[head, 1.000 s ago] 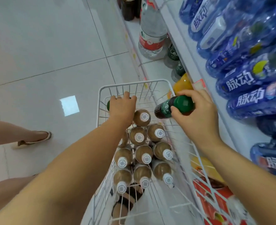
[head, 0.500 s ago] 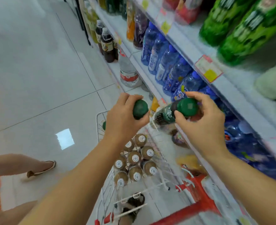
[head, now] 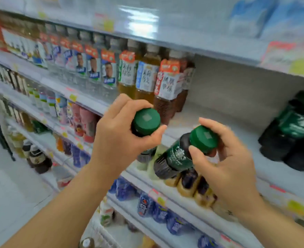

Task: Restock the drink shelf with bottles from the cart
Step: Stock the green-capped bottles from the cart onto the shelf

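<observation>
Both hands have come up from the cart [head: 101,237] to shelf height, and the view has swung up with them, so only a bit of white wire shows at the near bottom edge. The left hand [head: 117,136] grips the first bottle [head: 145,122] just under its green cap, fingers [head: 128,104] curled round the neck, with the bottle roughly upright. The right hand [head: 226,167] is clamped the same way on the second bottle [head: 176,158], whose body tilts down and to the left. Whether the two bottles touch, I cannot tell.

Both hang in front of the drink shelf [head: 219,113], where a bare stretch lies between the tea bottles [head: 167,86] on the left and the dark green bottles [head: 294,133] on the right, which look like the same product.

The step in hand is likely setting these two into that gap. A grip at the cap leaves the base free to swing, so the second bottle should be righted first. Then each should go down flat, one at a time, far spot before near, beside the dark green block with labels outward.
</observation>
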{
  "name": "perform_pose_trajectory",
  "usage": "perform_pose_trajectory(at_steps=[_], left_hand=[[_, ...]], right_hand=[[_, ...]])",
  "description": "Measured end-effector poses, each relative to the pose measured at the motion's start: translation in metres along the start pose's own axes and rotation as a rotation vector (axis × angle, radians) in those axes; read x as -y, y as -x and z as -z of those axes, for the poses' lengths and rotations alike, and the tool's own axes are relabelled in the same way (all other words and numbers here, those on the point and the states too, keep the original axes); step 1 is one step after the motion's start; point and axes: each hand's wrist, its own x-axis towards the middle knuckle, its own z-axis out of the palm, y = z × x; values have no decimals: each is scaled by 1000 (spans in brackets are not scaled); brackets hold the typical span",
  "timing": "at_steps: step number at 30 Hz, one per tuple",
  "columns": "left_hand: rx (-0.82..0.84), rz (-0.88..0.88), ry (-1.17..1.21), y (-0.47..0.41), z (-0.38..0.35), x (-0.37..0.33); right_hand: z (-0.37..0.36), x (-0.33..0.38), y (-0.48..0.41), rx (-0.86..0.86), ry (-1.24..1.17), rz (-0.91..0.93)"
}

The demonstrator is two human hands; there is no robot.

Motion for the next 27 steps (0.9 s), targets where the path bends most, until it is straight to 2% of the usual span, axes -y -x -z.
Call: perform_pose_trajectory(at_steps=[7, 11, 21, 27], left_hand=[[72, -232, 261, -55, -69, -98], [172, -279, 393, -55, -112, -136], [225, -251, 539, -55, -179, -170], [351, -132, 516, -56, -206, -172]], right_hand=[[124, 12, 12, -282, 188, 36], [174, 7, 29, -381, 311, 28], [223, -25, 26, -355, 549, 61], [225, -38, 11, -286, 500, -70]])
